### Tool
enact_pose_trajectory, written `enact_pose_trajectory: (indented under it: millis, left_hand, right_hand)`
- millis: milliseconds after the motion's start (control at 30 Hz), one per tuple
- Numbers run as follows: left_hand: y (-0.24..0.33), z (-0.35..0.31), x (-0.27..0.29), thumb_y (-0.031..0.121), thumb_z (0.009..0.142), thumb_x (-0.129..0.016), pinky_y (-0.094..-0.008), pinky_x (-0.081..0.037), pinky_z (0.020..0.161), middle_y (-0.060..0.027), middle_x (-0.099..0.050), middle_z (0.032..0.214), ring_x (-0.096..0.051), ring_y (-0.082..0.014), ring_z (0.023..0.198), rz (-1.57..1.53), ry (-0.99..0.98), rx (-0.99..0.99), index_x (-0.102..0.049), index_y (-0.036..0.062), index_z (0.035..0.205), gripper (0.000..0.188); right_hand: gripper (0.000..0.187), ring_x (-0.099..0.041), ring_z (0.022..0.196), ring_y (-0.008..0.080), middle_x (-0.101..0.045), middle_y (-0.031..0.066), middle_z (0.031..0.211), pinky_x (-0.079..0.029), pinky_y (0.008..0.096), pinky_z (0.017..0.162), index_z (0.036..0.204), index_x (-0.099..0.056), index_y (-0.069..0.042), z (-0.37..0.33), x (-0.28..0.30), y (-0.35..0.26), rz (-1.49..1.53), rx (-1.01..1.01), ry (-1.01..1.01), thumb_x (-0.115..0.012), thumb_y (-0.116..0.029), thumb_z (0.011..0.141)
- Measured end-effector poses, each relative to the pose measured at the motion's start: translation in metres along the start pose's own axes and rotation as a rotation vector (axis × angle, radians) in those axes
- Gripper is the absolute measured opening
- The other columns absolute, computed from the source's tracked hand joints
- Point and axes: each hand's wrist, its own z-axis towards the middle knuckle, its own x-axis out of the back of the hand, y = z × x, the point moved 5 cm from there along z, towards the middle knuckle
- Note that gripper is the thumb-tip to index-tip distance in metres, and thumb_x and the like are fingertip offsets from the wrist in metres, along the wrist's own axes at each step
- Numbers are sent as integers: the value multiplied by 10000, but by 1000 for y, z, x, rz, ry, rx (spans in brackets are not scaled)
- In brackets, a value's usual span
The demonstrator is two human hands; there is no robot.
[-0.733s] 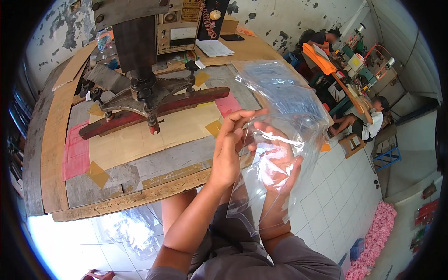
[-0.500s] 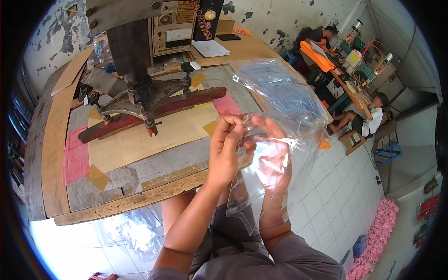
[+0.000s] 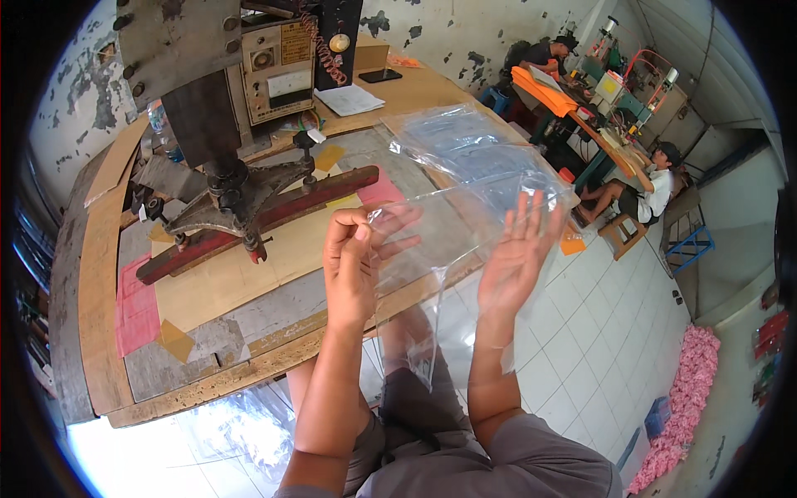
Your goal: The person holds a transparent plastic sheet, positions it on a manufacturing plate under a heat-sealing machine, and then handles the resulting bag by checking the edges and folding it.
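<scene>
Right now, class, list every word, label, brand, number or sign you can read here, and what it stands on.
None can be quoted.
Yellow label on the machine box: too small to read.
Meter on that box: too blurred.
White paper on the table: nothing legible.
Clear plastic sheet in the left hand: no print visible.

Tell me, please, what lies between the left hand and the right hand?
In the head view, a clear plastic sheet spans the gap from the left hand to the right hand; the worktable and tiled floor show through it.
</scene>
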Motion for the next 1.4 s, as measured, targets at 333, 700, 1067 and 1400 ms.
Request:
enact_pose_trajectory:
  millis: [333, 700, 1067, 1400]
  left_hand:
    - [-1, 8, 10, 186, 1075, -453, -377, -485, 1035, -188, -669, 1318, -642, -271, 1252, 375, 58, 160, -567, 1, 1336, 340]
    - [52, -30, -98, 396, 957, -632, -485, -371, 1154, -224, -537, 1506, -496, -360, 1419, 553, -474, -188, -507, -26, 1468, 674]
    - [58, -40, -115, 224, 974, -599, -492, -443, 1101, -268, -534, 1487, -557, -444, 1341, 538, -609, -303, -541, -47, 1442, 543]
    - [61, -38, -102, 260, 1005, -550, -485, -410, 1139, -271, -522, 1500, -522, -438, 1383, 479, -566, -250, -518, -50, 1463, 554]
  right_hand:
    - [588, -107, 1583, 429, -86, 245, 1712, -24, 571, 1251, 1518, -392, -117, 13, 11, -77, -333, 409, -91, -601, -342, 1017]
    - [329, -344, 1481, 499, -376, 242, 1606, -275, 620, 1194, 1141, -739, -134, -58, -19, -87, -888, 557, -585, -713, -407, 960]
    - [795, -433, 1420, 460, -203, 235, 1676, -414, 576, 1086, 1607, -316, -187, -64, -42, -96, -936, 684, -659, -736, -329, 947]
    - [698, -369, 1426, 494, -264, 265, 1656, -385, 573, 1086, 1565, -443, -174, -63, -62, -99, -978, 635, -824, -687, -420, 960]
